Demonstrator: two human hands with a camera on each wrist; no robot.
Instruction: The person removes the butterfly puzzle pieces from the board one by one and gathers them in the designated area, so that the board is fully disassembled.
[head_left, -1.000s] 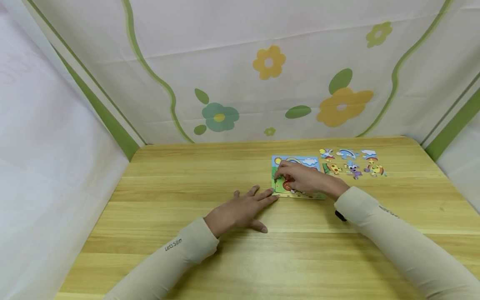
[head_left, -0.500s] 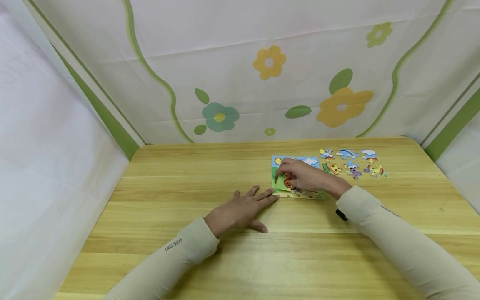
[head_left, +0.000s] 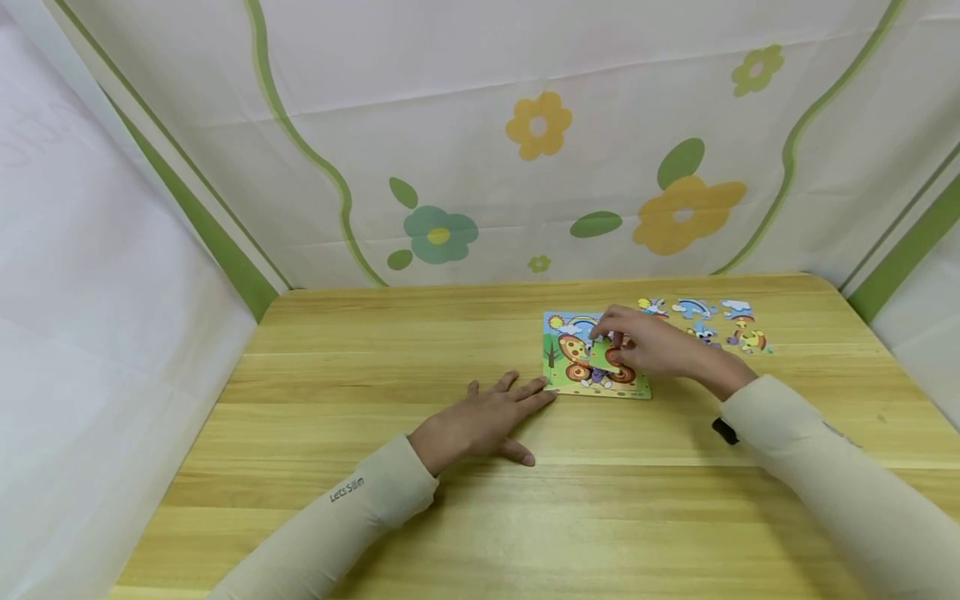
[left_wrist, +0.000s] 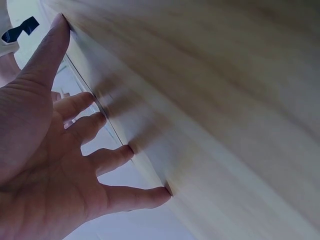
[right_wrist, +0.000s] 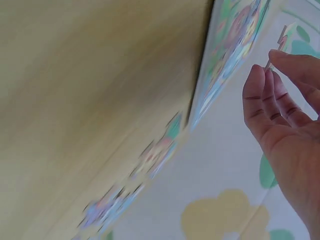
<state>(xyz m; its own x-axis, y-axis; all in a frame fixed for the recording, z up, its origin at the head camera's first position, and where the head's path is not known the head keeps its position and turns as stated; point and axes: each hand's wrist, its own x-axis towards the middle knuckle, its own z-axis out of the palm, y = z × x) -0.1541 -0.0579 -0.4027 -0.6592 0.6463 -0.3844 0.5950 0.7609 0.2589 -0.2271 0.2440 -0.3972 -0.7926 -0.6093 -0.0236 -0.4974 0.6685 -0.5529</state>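
My right hand (head_left: pixel 654 340) pinches a mostly green jigsaw piece (head_left: pixel 602 355) between thumb and fingertips, raised over the middle of a puzzle board (head_left: pixel 637 390). In the right wrist view the piece (right_wrist: pixel 283 39) sticks up edge-on from the fingertips. The board has a butterfly picture with a sun, rainbow and tree; its upper right part is hidden by the hand. Fingers spread, my left hand (head_left: pixel 480 419) rests on the table, with fingertips at the board's lower left corner. In the left wrist view its fingertips touch the wooden surface.
Several loose jigsaw pieces (head_left: pixel 752 340) lie right of the board, some partly covered by my right hand. The wooden table (head_left: pixel 360 358) ends at a white cloth wall (head_left: pixel 465 167) printed with flowers. More cloth (head_left: pixel 97 333) hangs at the left side.
My right hand has lifted the green piece from the board's lower left and carried it up and right over the butterfly. The left hand has not moved.
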